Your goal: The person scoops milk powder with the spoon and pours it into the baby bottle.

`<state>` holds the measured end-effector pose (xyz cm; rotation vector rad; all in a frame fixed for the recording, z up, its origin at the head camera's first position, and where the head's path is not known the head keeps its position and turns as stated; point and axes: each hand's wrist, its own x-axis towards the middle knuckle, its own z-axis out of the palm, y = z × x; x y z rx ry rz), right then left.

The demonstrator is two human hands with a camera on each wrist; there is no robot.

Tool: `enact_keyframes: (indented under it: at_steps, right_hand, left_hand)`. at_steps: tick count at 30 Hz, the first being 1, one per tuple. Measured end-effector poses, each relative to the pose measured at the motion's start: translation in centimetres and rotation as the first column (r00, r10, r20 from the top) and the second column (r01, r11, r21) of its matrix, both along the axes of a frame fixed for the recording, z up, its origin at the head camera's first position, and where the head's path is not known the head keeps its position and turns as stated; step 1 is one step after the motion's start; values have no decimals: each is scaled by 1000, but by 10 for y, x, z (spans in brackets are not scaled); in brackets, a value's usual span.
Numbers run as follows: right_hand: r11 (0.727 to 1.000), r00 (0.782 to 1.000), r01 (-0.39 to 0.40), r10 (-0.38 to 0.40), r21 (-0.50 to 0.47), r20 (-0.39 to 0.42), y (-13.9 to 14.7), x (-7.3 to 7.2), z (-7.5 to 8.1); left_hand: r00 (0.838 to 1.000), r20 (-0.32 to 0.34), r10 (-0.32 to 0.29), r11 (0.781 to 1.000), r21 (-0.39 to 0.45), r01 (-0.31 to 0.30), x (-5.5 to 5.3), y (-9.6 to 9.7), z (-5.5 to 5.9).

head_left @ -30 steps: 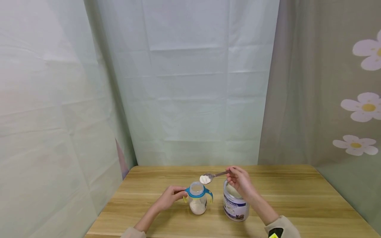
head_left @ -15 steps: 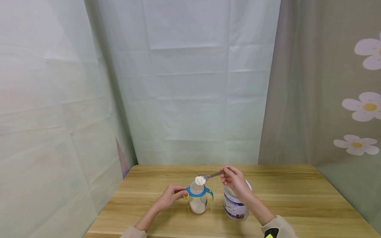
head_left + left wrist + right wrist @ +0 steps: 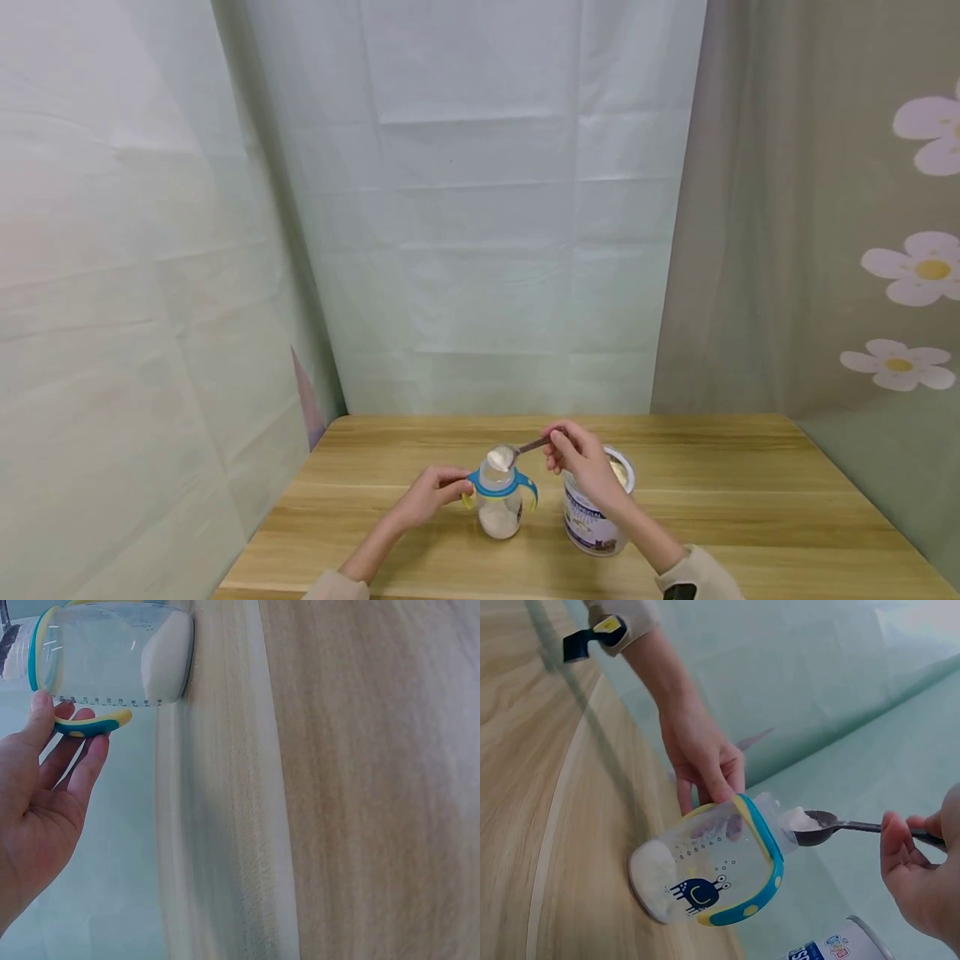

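Observation:
A clear baby bottle (image 3: 500, 510) with a blue and yellow two-handled collar stands upright and uncapped on the table, white powder in its bottom. My left hand (image 3: 433, 498) pinches one side handle (image 3: 94, 726) between thumb and fingers. The right hand (image 3: 587, 468) grips a metal spoon (image 3: 859, 826) by its handle. Its bowl, heaped with white powder (image 3: 800, 820), tilts at the bottle's mouth. Partly behind the right hand and forearm stands an open tin (image 3: 591, 527) with a white and purple label; pale powder shows inside.
The wooden table (image 3: 405, 567) carries the bottle and the tin. Pale green curtains (image 3: 487, 250) hang behind and to the left; a curtain with flowers (image 3: 926, 271) hangs at the right.
The right hand has brought the loaded spoon left and slightly down, from above the bottle's right side to its mouth, with the bowl tipping. The left hand keeps its hold on the handle.

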<state>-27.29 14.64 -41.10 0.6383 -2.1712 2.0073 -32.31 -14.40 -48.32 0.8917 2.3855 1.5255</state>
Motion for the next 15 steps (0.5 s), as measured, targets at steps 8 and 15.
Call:
enact_keyframes:
  at_steps: [8,15]
  right_hand:
    - [971,984,67,-26,227,-179,-5,13,1]
    - [953,978,64,0,298,-210,-9,35,21]
  left_hand:
    - [999,31,-13,1000,11,12,2,0,2]
    - [999,36,-7,1000,15,7,2,0,1]
